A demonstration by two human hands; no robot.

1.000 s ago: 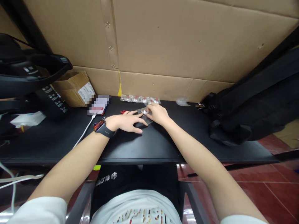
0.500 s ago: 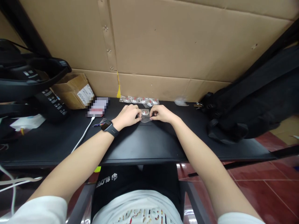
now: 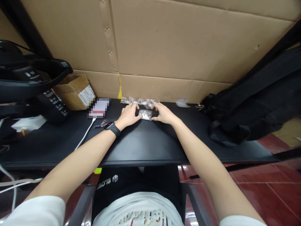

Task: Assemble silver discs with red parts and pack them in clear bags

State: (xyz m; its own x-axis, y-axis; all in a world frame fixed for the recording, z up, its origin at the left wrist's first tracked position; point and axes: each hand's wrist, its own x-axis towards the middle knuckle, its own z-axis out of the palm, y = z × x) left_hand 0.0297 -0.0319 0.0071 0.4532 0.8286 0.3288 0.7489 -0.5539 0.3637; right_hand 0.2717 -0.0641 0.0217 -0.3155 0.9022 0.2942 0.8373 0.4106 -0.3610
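Packet point(image 3: 145, 115) of clear, shiny plastic lies on the worktop point(image 3: 141, 146) between your two hands, well back from the front edge; its long axis runs left to right, roughly along that edge, so one short end points to your left hand point(image 3: 130, 114) and the other to your right hand point(image 3: 163, 114); the upper face looks silvery and crinkled, the contents too small to make out. Your left hand is loosely open, thumb tip at the packet's left end and fingers arched out beyond it; your right hand mirrors it, thumb by the near right corner and fingers parted from the thumb; whether either thumb presses on the plastic, you cannot tell from this view.

Just behind, a row of similar packets point(image 3: 143, 101) with red spots runs along the foot of the cardboard panel point(image 3: 169, 47); your fingertips overlap its near side in view, and the panel closes off the back; crumpled clear plastic point(image 3: 182, 103) lies right of the row. On your left sit a blurred flat device point(image 3: 98, 108), its white cable point(image 3: 85, 134) and a cardboard box point(image 3: 76, 91); a black bag point(image 3: 251, 106) fills the right end; the middle front of the worktop lies bare.
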